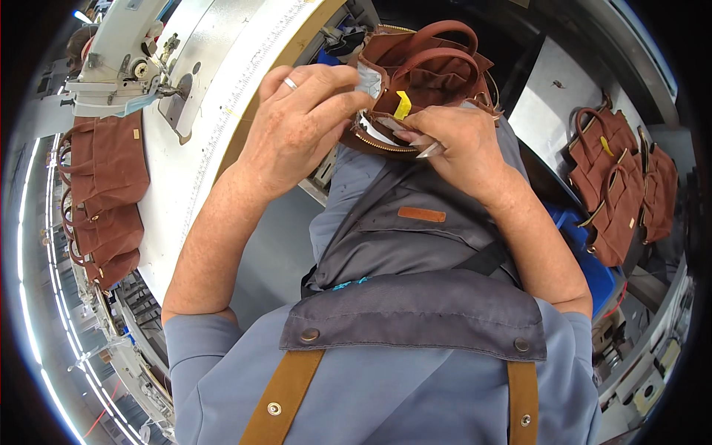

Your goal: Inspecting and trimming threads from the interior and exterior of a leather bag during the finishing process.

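A brown handbag (437, 81) with two looped handles and a zip along its rim rests open at my lap. A yellow tag (403, 105) sticks up at its near rim. My left hand (304, 111), wearing a ring, is at the bag's left edge with the fingers closed. Beside those fingertips shows a whitish, shiny sheet (368, 80); what they pinch is too small to tell. My right hand (463, 144) closes around small metal snips (430, 150), with pointed blades toward the zip, and rests against the near rim.
To my left is a white sewing table (215, 81) with a printed ruler edge and a sewing machine (122, 70). More brown handbags (111, 159) lie at the far left. Other brown bags (612, 185) rest at the right, above a blue bin (593, 271).
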Tool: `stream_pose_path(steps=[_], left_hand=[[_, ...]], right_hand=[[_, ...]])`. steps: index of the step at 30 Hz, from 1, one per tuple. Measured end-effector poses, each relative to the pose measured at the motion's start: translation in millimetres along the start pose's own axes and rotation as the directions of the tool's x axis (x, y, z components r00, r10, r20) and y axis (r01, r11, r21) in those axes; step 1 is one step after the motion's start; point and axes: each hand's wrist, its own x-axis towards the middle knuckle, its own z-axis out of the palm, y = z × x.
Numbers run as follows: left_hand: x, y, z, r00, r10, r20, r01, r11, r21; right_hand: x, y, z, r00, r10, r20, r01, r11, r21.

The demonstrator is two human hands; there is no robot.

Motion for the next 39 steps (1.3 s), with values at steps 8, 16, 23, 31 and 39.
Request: stream_pose_path(steps=[8,16,23,31,39], left_hand=[[5,-20,10,0.988,0.135,0.080,-0.131,0.990,-0.059],[16,-28,-3,0.958,0.181,0.220,-0.140,0.972,-0.189],[18,-32,-1,0.919,0.141,0.368,-0.016,0.946,-0.323],[8,-39,9,0.931,0.197,0.307,-0.045,0.897,-0.439],[-8,-29,11,0.962,-0.229,0.149,0.259,0.939,-0.228]], right_hand=[[0,-4,1,0.999,0.048,0.005,-0.048,0.999,0.007],[2,-2,1,0.997,0.068,0.026,-0.068,0.998,-0.001],[4,-4,-1,0.993,0.098,0.070,-0.100,0.995,0.020],[0,13,-16,0.989,0.145,0.041,-0.146,0.989,0.018],[-2,-14,-16,1.000,0.001,0.023,-0.001,1.000,0.014]])
